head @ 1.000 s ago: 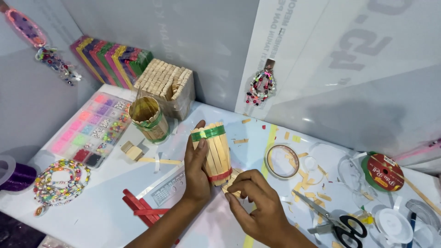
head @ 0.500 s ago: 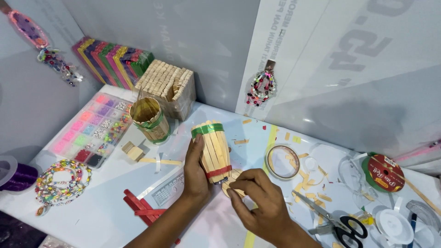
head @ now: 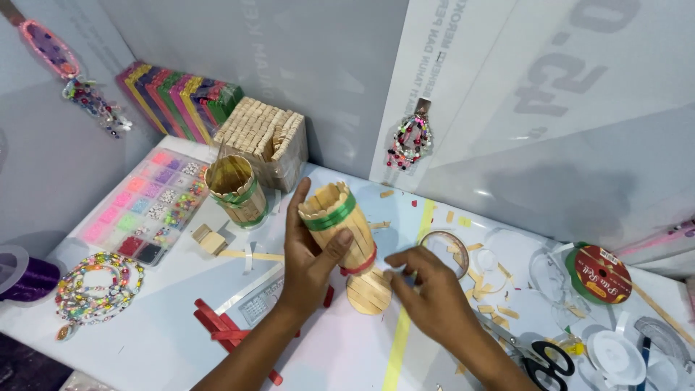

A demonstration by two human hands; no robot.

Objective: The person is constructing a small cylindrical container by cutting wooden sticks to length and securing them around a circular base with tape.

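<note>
Here, a ribbon-banded stick cylinder between both hands, flat wooden disc below.

I'm at a craft table, with stacked wooden craft sticks, a sorted bead tray, ribbon spools and scissors around me.

I see a matt, bare-wood stick cup banded in glossy green ribbon, on a smooth white tabletop beside glossy plastic beads.

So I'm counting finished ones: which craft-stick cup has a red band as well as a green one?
The craft-stick cup in the left hand; the standing cup beside the bead box shows green only.
</note>
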